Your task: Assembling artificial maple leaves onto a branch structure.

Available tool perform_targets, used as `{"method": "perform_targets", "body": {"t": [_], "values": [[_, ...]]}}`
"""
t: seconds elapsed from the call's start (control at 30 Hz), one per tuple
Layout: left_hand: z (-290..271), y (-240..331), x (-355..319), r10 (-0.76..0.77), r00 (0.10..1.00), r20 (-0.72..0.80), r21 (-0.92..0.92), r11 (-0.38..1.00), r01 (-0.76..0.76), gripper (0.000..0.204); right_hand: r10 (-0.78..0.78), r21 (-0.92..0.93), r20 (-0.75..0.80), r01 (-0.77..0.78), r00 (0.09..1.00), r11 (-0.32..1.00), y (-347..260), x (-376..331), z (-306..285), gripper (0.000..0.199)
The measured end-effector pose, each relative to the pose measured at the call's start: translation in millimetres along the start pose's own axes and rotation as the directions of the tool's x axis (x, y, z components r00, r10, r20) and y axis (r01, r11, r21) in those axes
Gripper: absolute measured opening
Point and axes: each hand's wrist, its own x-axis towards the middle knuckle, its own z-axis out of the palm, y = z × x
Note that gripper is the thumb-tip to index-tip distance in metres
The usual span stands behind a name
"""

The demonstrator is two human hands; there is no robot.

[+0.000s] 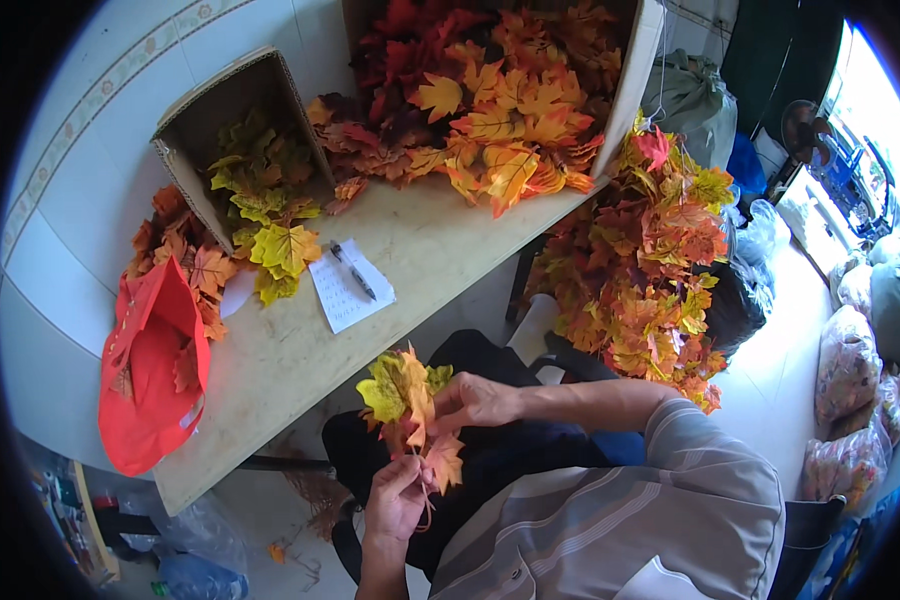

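Above my lap I hold a small spray of artificial maple leaves [419, 388], yellow-green and orange with a reddish one lower down. My left hand [398, 495] pinches it at the base, where a thin brown stem [428, 512] curls below the fingers. The right hand [478, 402] is closed at the right side of the spray, fingers curled against the leaves; its fingertips are partly hidden, so exactly what they pinch does not show. Orange leaf [444, 462] tips stick out between the two hands.
On the table [270, 375] lie a paper sheet [342, 310] with a pen [353, 270], a red bag [145, 390] and a carton [185, 125] of yellow-green leaves. A bigger box [630, 85] holds red and orange leaves [510, 120]. A leaf garland pile [640, 270] hangs at right, near plastic bags [850, 370].
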Motion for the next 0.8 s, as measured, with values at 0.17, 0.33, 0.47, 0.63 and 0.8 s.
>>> {"method": "perform_targets", "body": {"t": [0.17, 0.33, 0.47, 0.63, 0.8], "values": [[-6.0, 3.1, 2.5, 0.067, 0.995, -0.079, -0.007, 0.998, -0.068, 0.007, -0.217, -0.553, -0.243, 0.049, 0.945, 0.832, -73.1, -23.9, -78.4, 0.02], [-1.3, 8.5, 1.0, 0.072, 0.987, -0.144, 0.02, 0.997, -0.07, 0.01, -0.625, -0.79, -0.556, -0.115, 0.547, 0.602, -146.9, -35.3, -193.1, 0.023], [-2.5, 6.5, 4.9, 0.081, 0.987, -0.139, 0.019, 0.997, -0.079, 0.012, -0.565, -0.733, -0.66, -0.26, 0.495, 0.629, -152.1, -52.5, -251.9, 0.018], [-4.5, 3.8, 2.9, 0.074, 0.985, -0.156, 0.019, 0.997, -0.072, 0.012, -0.752, -0.863, -0.505, -0.22, 0.423, 0.455, -140.5, -34.4, -220.1, 0.016], [-2.9, -1.7, 5.6, 0.071, 0.991, -0.109, -0.004, 0.997, -0.072, 0.011, -0.652, -0.869, -0.492, -0.284, 0.577, 0.404, -168.8, 33.6, -217.7, 0.021]]}}
